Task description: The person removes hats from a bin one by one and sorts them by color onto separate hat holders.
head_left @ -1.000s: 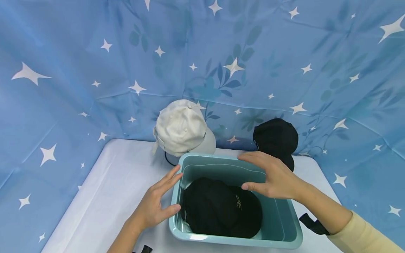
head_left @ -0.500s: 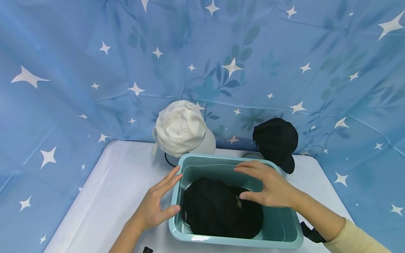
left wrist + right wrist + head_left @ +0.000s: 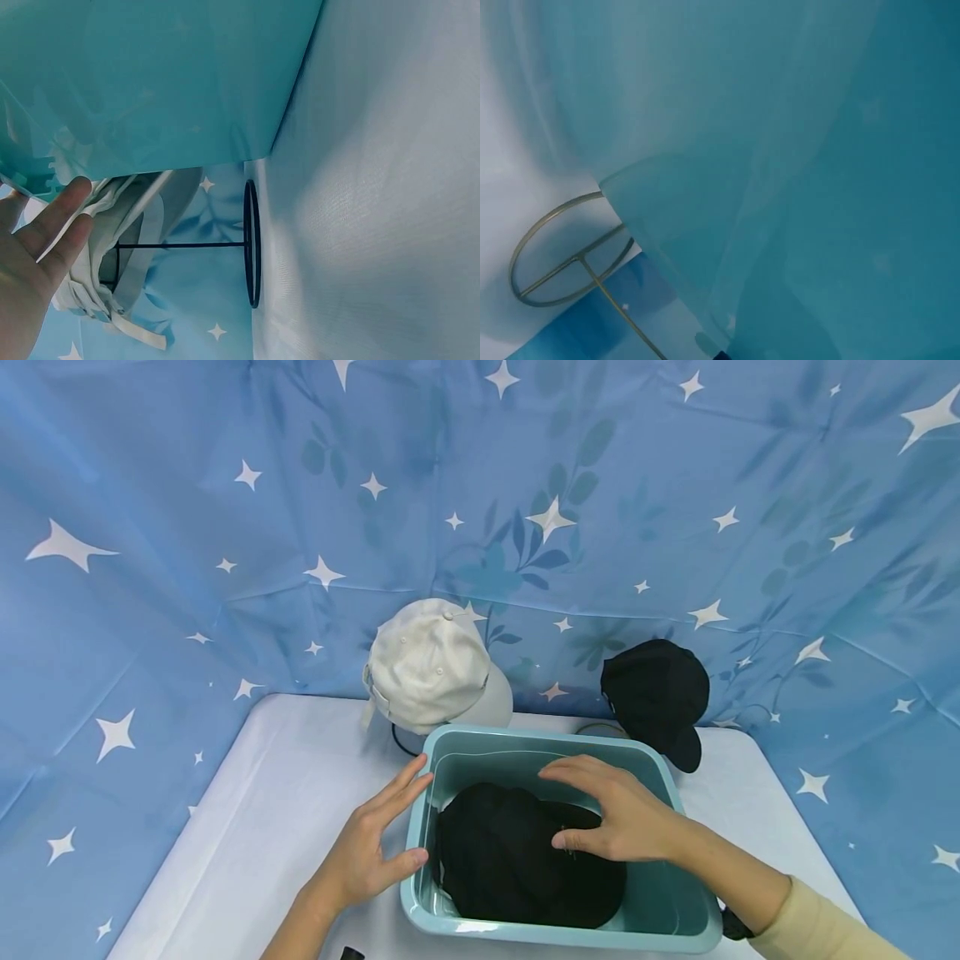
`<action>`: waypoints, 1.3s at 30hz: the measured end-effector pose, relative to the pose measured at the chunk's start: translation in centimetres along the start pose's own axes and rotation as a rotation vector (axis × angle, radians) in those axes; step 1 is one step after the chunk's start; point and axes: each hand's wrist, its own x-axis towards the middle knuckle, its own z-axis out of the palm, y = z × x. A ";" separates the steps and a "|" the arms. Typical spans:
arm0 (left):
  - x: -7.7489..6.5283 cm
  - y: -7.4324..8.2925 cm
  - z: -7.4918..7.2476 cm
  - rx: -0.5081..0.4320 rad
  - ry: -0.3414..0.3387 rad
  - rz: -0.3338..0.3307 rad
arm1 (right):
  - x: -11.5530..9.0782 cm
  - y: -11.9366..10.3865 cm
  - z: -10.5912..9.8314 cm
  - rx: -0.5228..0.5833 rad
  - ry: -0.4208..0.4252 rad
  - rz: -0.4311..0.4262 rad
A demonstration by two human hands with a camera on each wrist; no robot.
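A black baseball cap (image 3: pixel 495 852) with small light embroidery lies inside a blue-green plastic bin (image 3: pixel 570 932), crown to the left and brim to the right. Over the brim hovers my right hand (image 3: pixel 618 810), fingers reaching left and thumb overlapping the embroidery. It grips nothing. My left hand (image 3: pixel 367 847) stands at the bin's left side, fingers extended along the rim. In the left wrist view its fingers (image 3: pixel 64 225) lie right at the bin's edge. The right wrist view is mostly bin wall (image 3: pixel 780 150); the right hand does not show there.
Behind the bin, a white cap (image 3: pixel 431 664) hangs on a stand with a black ring base (image 3: pixel 253 244). A second black cap (image 3: pixel 652 693) is back right, near a stand with a gold-coloured ring base (image 3: pixel 526 240). A star-patterned blue curtain (image 3: pixel 450 468) encloses the white table (image 3: pixel 247 810).
My right hand has moved left and down from the bin's back right rim to over the cap's brim. The left hand stays at the bin's left rim.
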 end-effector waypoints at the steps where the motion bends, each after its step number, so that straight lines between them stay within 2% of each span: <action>1: 0.0 0.0 0.0 0.000 0.002 0.004 | 0.1 0.0 0.1 0.002 -0.004 0.003; 10: 0.0 0.0 -0.1 -0.008 -0.003 -0.015 | 0.6 0.0 1.2 0.004 -0.054 0.020; 20: 0.0 0.0 0.0 -0.004 0.002 -0.003 | 0.6 0.4 2.4 0.017 -0.091 0.035; 31: -0.2 0.0 0.2 -0.004 0.002 -0.012 | 0.7 0.3 3.2 0.040 -0.181 0.089; 39: -0.1 0.0 0.1 -0.001 0.002 -0.009 | 0.8 0.5 3.6 0.022 -0.198 0.049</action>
